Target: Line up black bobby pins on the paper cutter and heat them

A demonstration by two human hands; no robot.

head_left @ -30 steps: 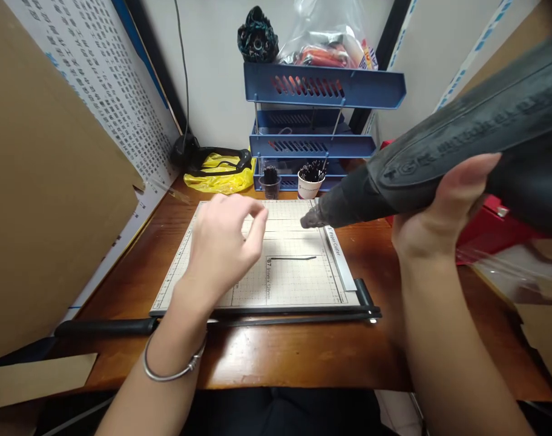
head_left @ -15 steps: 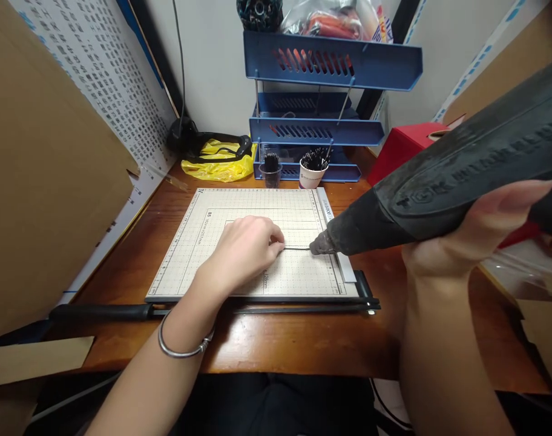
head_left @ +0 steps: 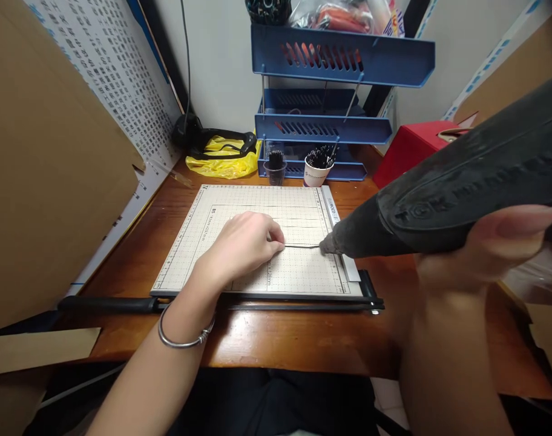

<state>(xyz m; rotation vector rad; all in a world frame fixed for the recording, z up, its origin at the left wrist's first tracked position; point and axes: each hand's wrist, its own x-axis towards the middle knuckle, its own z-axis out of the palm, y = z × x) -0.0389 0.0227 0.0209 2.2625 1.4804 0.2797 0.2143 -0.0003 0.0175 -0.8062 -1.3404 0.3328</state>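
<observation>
My left hand (head_left: 251, 245), with a silver bangle on the wrist, pinches one end of a thin black strand (head_left: 302, 246) between thumb and fingers. The strand runs nearly straight to the dark nozzle of a large black hot glue gun (head_left: 421, 200). My right hand (head_left: 480, 257) is wrapped round the gun's body, its thumb along the near side; the other fingers are hidden. Beneath the left hand and strand lies a cream gridded paper trimmer (head_left: 203, 224). The nozzle tip is low over the trimmer's right part; whether it touches the board I cannot tell.
The trimmer's black handle (head_left: 108, 304) lies along the board's near side. Behind stand two cups of thin black sticks (head_left: 318, 172), a blue tiered tray (head_left: 312, 127), a yellow bag (head_left: 221, 165) and a red box (head_left: 407, 148). Cardboard (head_left: 44, 181) flanks the left.
The glue gun in my right hand has drawn away to the right, and the black strand between nozzle and left fingers is longer. My left hand keeps its pinch. The view has shifted slightly.
</observation>
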